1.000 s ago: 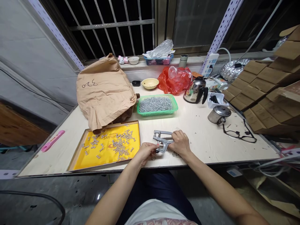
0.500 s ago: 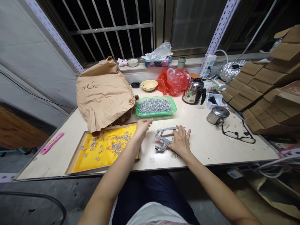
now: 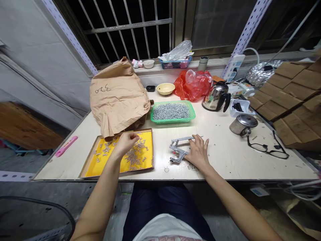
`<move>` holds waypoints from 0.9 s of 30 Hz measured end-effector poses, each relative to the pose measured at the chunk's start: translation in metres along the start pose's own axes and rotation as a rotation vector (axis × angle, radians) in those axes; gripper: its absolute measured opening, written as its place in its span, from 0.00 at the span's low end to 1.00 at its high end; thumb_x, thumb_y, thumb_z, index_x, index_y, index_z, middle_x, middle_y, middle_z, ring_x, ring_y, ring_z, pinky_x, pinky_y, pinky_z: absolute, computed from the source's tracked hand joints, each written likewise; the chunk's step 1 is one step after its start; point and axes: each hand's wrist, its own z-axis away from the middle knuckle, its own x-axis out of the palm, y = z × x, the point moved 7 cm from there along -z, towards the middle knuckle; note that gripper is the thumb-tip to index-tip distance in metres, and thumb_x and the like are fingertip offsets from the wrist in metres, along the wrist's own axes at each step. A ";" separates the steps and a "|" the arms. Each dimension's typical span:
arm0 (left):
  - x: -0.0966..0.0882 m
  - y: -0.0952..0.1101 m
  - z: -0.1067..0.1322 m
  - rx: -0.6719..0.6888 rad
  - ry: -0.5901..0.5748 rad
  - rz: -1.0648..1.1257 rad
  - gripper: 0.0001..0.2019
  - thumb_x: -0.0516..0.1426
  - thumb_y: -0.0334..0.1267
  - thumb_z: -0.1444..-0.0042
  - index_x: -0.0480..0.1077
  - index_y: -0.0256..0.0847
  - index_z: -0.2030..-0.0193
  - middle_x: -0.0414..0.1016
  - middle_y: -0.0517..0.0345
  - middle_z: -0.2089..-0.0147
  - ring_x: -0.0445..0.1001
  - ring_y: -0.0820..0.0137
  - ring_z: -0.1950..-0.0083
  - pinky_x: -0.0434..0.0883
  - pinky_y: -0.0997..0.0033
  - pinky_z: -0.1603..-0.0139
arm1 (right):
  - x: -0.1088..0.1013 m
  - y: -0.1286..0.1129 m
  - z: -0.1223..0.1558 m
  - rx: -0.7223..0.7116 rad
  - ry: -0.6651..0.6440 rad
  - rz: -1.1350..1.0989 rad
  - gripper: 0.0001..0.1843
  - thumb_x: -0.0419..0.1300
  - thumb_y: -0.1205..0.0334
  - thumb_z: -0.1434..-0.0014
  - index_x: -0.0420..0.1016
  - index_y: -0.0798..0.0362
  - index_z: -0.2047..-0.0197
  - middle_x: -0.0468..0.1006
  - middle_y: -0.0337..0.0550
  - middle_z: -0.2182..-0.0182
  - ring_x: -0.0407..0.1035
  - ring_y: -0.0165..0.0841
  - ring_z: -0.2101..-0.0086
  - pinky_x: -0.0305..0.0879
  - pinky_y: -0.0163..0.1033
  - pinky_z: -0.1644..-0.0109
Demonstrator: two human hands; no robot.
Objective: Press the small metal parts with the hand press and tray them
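My right hand [image 3: 198, 153] is wrapped around the handles of silvery hand pliers [image 3: 178, 156], which lie on their side on the table with the jaws pointing left. A spring and a small red part show near the jaws. My left hand [image 3: 127, 142] hangs above a shallow tray with a yellow lining [image 3: 94, 170], its fingers pinched together. Whatever they hold, if anything, is too small to make out. Many small metal pieces [image 3: 132, 158] lie scattered in the tray. Behind the pliers, a green plastic basket [image 3: 173, 122] is full of small silvery metal parts [image 3: 172, 111].
A large brown paper bag [image 3: 117, 97] leans behind the tray, and a pink-handled tool [image 3: 66, 146] lies left of it. To the right are a steel kettle [image 3: 215, 97], a lidded metal pot [image 3: 243, 124], glasses [image 3: 268, 150] and stacked cardboard boxes [image 3: 296, 97]. A red plastic bag [image 3: 193, 85] sits behind.
My left hand has moved left, from between the basket and the pliers to over the yellow-lined tray. The right hand keeps hold of the pliers. The whole view has shifted slightly.
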 end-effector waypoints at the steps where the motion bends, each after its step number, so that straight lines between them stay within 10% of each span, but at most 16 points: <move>1: 0.001 -0.014 0.009 -0.023 -0.040 -0.077 0.11 0.55 0.43 0.55 0.71 0.36 0.74 0.72 0.57 0.75 0.68 0.68 0.71 0.60 0.73 0.71 | 0.001 -0.001 0.000 -0.007 -0.005 -0.002 0.44 0.48 0.28 0.56 0.68 0.61 0.53 0.61 0.61 0.46 0.48 0.51 0.43 0.29 0.66 0.41; 7: 0.022 -0.055 0.036 -0.180 -0.116 -0.367 0.07 0.54 0.38 0.57 0.68 0.39 0.79 0.72 0.54 0.75 0.70 0.66 0.70 0.59 0.72 0.72 | 0.005 -0.001 0.002 -0.015 -0.031 0.006 0.42 0.49 0.29 0.56 0.68 0.60 0.54 0.61 0.61 0.46 0.47 0.51 0.42 0.30 0.67 0.41; 18: 0.040 -0.039 0.035 -0.161 -0.066 -0.669 0.09 0.52 0.30 0.60 0.71 0.35 0.72 0.75 0.40 0.67 0.72 0.55 0.62 0.62 0.67 0.68 | 0.003 -0.001 0.002 -0.005 -0.025 -0.002 0.40 0.50 0.31 0.55 0.67 0.60 0.54 0.60 0.61 0.46 0.46 0.51 0.42 0.30 0.67 0.42; 22: 0.047 -0.017 0.039 -0.121 0.044 -0.183 0.08 0.53 0.36 0.55 0.70 0.37 0.77 0.74 0.50 0.73 0.72 0.63 0.68 0.62 0.70 0.69 | 0.001 -0.003 0.001 -0.006 -0.011 -0.021 0.39 0.51 0.32 0.55 0.67 0.59 0.54 0.60 0.61 0.45 0.46 0.51 0.42 0.30 0.67 0.42; 27: 0.119 0.019 0.049 -0.152 -0.173 0.591 0.12 0.59 0.44 0.59 0.72 0.36 0.77 0.70 0.58 0.80 0.63 0.75 0.79 0.57 0.75 0.77 | -0.003 -0.007 0.000 -0.023 -0.018 -0.021 0.37 0.51 0.35 0.54 0.64 0.57 0.51 0.57 0.59 0.43 0.43 0.51 0.41 0.28 0.67 0.42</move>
